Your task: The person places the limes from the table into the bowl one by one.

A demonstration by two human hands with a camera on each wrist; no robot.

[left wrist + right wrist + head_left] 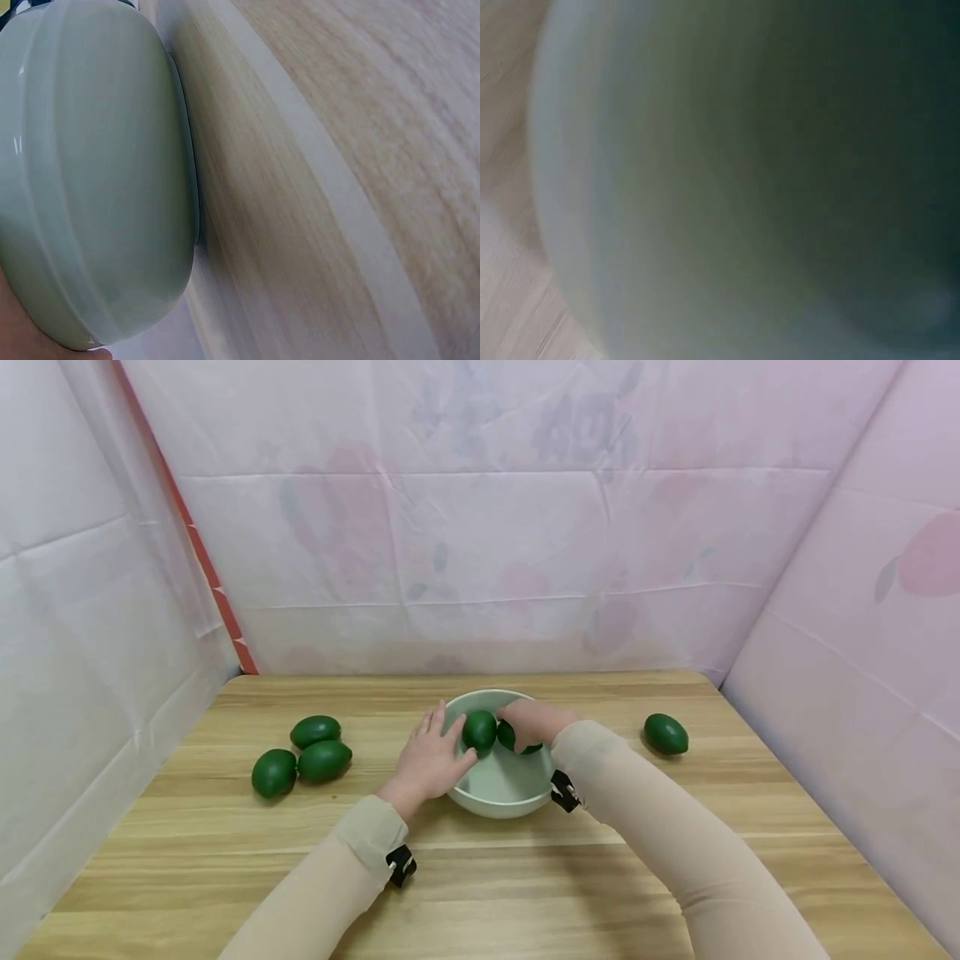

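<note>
R hand (534, 720) clamped a dark green egg-shaped avocado (517, 739) inside the pale green ceramic bowl (501, 793); L hand (431, 760), fingers straight, steadied rim. Best: lower gently, avoid the 2nd avocado (479, 731).

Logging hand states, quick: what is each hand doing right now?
Left hand: open, fingers resting against the outer side of the pale green bowl.
Right hand: inside the bowl, gripping a green avocado.
</note>
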